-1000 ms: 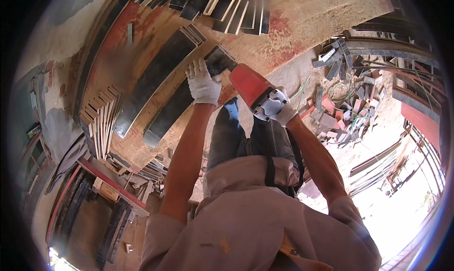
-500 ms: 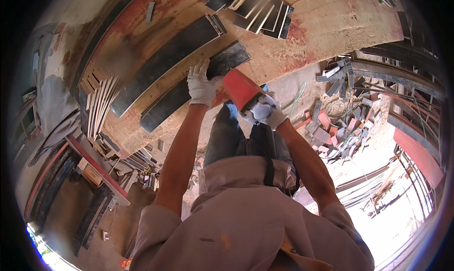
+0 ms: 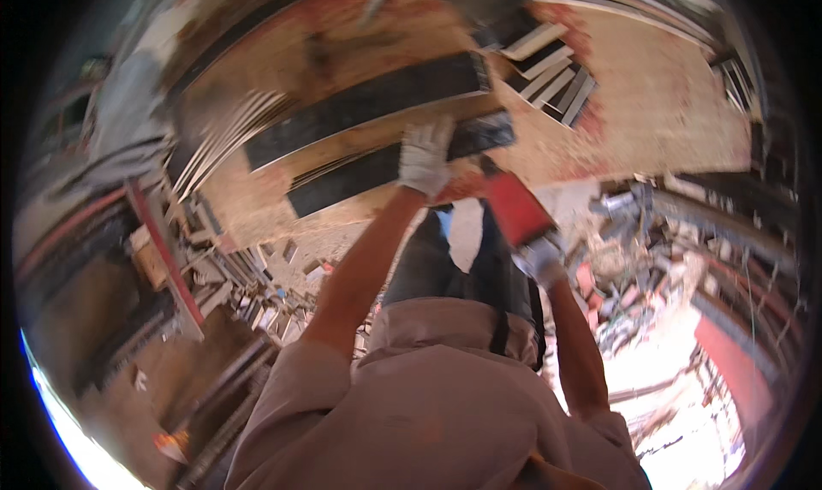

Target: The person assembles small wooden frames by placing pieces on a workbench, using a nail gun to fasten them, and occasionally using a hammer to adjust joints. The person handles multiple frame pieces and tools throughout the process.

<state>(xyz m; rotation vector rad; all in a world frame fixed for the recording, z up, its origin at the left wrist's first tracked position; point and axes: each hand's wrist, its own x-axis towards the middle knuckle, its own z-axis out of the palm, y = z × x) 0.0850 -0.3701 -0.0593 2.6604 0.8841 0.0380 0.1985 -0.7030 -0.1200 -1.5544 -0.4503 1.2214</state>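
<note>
My left hand (image 3: 425,158), in a whitish glove, lies with its fingers stretched out across a narrow dark board (image 3: 351,182) near the table's front edge. My right hand (image 3: 539,257), also gloved, is closed on the rear end of a red, tapered tool (image 3: 518,207). The tool's dark front tip points up and left, close to the board's right end; blur hides its exact kind and whether it touches. A wider dark board (image 3: 368,105) lies just beyond.
The wooden worktable (image 3: 651,105) has red stains. Stacked dark strips with pale edges (image 3: 552,75) lie at the back right, and thin pale strips (image 3: 231,139) at the left. Offcuts (image 3: 625,276) litter the floor at the right. A red-edged rack (image 3: 163,250) stands at the left.
The view has shifted and is blurred. My right hand has drawn the red tool away from my left hand, down and to the right, and its dark front tip now shows.
</note>
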